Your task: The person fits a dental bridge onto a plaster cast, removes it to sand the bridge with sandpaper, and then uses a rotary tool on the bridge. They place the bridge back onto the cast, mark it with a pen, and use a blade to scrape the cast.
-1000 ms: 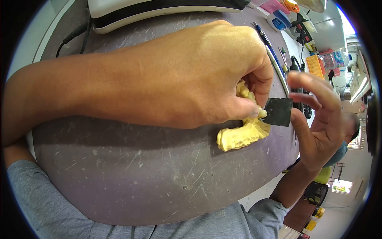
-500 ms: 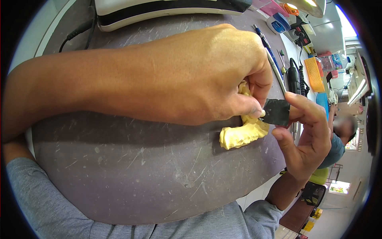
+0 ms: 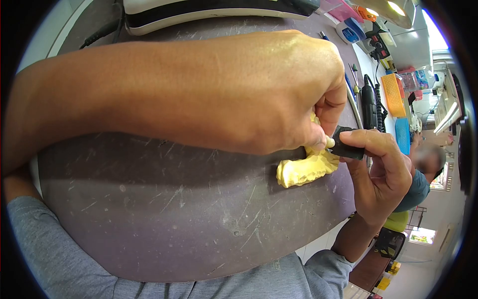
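My left hand [image 3: 298, 94] reaches across from the left, back upward, with thumb and fingers closed in a pinch on a small ivory tooth-shaped piece [image 3: 330, 142]. Just under those fingers, a yellow dental model [image 3: 303, 170] lies on the grey-brown mat; part of it is hidden by the hand. At the right, my right hand [image 3: 381, 159] is closed on a dark square of sandpaper [image 3: 348, 145], forefinger over it and thumb below. The sandpaper's left edge meets the ivory piece.
A scratched mat [image 3: 199, 214] covers the bench. Behind my left arm stands a white-and-black device [image 3: 214, 17]. To the right are a black corded handpiece [image 3: 368, 102], a blue-lidded jar [image 3: 350, 31], an orange basket [image 3: 393, 94] and a blue basket [image 3: 402, 134]. Another person [image 3: 420, 182] sits further off.
My right forefinger has come over onto the sandpaper, and the thumb has closed beneath it. The sandpaper has tilted. My left hand still pinches the ivory piece; the view has shifted slightly.
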Available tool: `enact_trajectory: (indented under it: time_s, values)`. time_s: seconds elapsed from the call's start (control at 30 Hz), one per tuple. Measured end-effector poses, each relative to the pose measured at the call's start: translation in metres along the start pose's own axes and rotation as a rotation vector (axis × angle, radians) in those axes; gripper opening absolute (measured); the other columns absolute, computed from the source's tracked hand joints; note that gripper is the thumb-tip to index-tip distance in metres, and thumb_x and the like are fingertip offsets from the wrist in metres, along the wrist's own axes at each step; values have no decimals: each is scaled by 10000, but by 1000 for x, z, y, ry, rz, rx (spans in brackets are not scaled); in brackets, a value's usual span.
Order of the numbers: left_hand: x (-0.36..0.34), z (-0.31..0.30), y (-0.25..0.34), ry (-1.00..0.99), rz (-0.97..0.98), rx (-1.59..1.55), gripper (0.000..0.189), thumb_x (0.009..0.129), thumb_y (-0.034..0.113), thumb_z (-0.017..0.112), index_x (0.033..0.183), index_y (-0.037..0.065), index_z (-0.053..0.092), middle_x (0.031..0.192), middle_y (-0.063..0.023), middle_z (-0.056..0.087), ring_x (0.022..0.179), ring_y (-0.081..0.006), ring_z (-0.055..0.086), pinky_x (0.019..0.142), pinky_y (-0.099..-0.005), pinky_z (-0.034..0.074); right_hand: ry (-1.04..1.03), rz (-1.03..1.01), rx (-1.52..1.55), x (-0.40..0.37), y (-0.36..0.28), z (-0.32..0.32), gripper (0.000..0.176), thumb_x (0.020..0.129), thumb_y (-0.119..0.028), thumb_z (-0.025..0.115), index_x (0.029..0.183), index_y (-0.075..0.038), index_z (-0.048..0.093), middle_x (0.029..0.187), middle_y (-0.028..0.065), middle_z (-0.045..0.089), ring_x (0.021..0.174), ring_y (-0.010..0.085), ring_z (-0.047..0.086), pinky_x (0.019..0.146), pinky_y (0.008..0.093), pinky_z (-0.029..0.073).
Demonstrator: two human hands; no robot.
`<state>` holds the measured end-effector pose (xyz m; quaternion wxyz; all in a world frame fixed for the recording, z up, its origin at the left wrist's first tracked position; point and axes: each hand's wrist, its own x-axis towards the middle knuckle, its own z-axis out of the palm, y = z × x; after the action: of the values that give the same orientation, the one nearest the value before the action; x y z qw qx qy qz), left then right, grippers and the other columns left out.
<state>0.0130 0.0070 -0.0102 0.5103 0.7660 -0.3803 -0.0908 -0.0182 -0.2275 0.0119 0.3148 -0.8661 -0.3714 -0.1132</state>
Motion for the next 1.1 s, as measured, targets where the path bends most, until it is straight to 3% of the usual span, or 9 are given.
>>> enact_trajectory:
  time_s: [0.17,0.6,1.1]
  values:
    - [0,1,-1,0,-9,-9,162,806,95,685,827,-65,680,697,-177,651,695,-240,672,643,-353,504,5,5,-19,0,-1,1,224,717,142,657,910,46,717,846,146,734,760,207,725,694,276,560]
    - [-1,4,-2,51,45,28,186,792,98,701,826,-82,669,747,-209,671,741,-291,692,683,-371,524,67,12,5,-7,4,3,165,753,142,681,888,54,712,818,127,722,702,159,695,622,244,537]
    - [-2,4,-3,68,60,56,199,794,105,712,821,-87,671,744,-217,670,739,-294,696,682,-363,530,86,82,131,-7,3,6,99,833,112,685,928,83,682,829,116,679,718,132,676,638,230,546]
